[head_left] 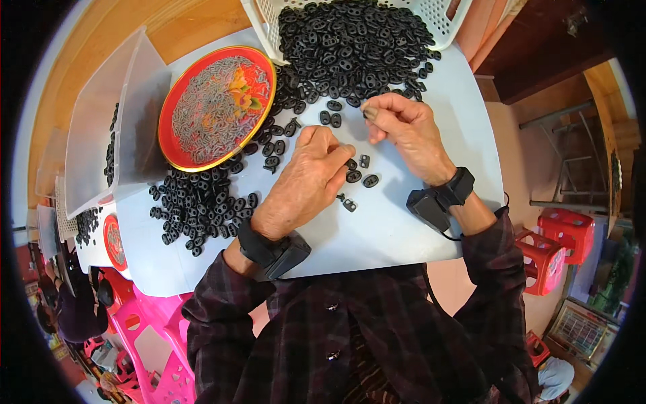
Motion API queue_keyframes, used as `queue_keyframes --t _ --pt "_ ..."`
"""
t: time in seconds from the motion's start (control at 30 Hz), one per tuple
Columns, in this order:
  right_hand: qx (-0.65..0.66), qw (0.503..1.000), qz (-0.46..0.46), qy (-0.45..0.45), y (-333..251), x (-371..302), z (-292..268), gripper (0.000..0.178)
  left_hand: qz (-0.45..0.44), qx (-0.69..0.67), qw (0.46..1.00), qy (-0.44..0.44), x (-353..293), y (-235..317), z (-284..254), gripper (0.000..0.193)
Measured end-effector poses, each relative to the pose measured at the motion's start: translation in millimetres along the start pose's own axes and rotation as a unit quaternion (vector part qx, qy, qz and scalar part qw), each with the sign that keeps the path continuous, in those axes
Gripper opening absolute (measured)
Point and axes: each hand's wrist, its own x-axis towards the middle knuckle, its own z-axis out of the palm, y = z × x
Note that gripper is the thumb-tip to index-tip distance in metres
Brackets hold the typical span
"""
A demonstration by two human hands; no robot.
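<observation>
My left hand [306, 176] is closed in a pinch just above the table, its fingertips beside a few loose black oval pieces with two holes [353, 176]. What it holds, if anything, is hidden. To its right my right hand [409, 135] is raised with thumb and forefinger pressed together. Something small and dark seems to show at those fingertips, too small to name. Smaller black two-holed parts [364, 161] lie between and below the hands. Left of my left hand, a red round tray [165, 145] with a gold rim holds many small grey springs [208, 114].
A large heap of black oval pieces [350, 47] spills from a white perforated basket [269, 34] at the far side. Another pile [202, 205] lies left, by a clear plastic bin [94, 128]. Pink chairs [151, 323] and red stools [542, 262] stand beyond the white table [377, 236].
</observation>
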Motion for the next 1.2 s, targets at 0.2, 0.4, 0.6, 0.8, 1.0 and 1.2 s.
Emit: queue_keyframes --t 0.2,0.4,0.6,0.8,1.0,1.2 --pt "-0.007 0.999 -0.020 -0.037 5 2 -4 0.016 -0.014 0.023 0.999 -0.037 2 0 2 0.027" --pt "-0.002 0.999 -0.008 -0.043 -2 -5 4 0.016 -0.017 0.002 1.000 0.012 2 -6 4 0.025" --pt "-0.045 0.994 0.018 -0.097 -6 -9 11 0.012 -0.036 -0.054 0.995 0.073 1 -14 2 0.020" --pt "-0.034 0.997 0.002 -0.067 0 -4 5 0.012 -0.014 -0.020 0.999 0.044 3 -8 3 0.028" --pt "-0.037 0.996 0.004 -0.082 4 -3 3 0.014 -0.013 0.046 0.997 -0.057 6 -4 2 0.036" --pt "-0.029 0.996 -0.002 -0.086 4 -3 4 0.015 -0.008 0.039 0.999 -0.016 6 -5 7 0.023"
